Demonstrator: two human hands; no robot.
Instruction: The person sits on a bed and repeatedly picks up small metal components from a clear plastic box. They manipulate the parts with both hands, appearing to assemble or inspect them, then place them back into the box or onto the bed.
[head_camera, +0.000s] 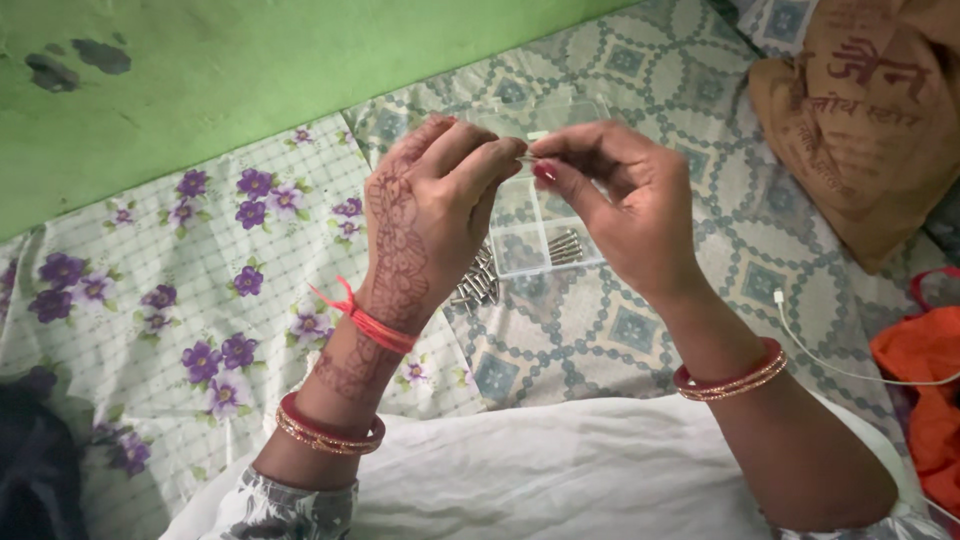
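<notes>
- Head view: the left hand (425, 215) and right hand (610, 205) meet fingertip to fingertip, both pinched shut on one small clear piece (527, 158), raised over the bed.
- Just beneath, a clear compartment box (540, 235) sits open on the patterned bedsheet (610, 330), with loose metal pins (478, 285) beside it, all within easy reach.

a stained green wall (250, 70) behind floral and patterned bedsheets (200, 290).
</notes>
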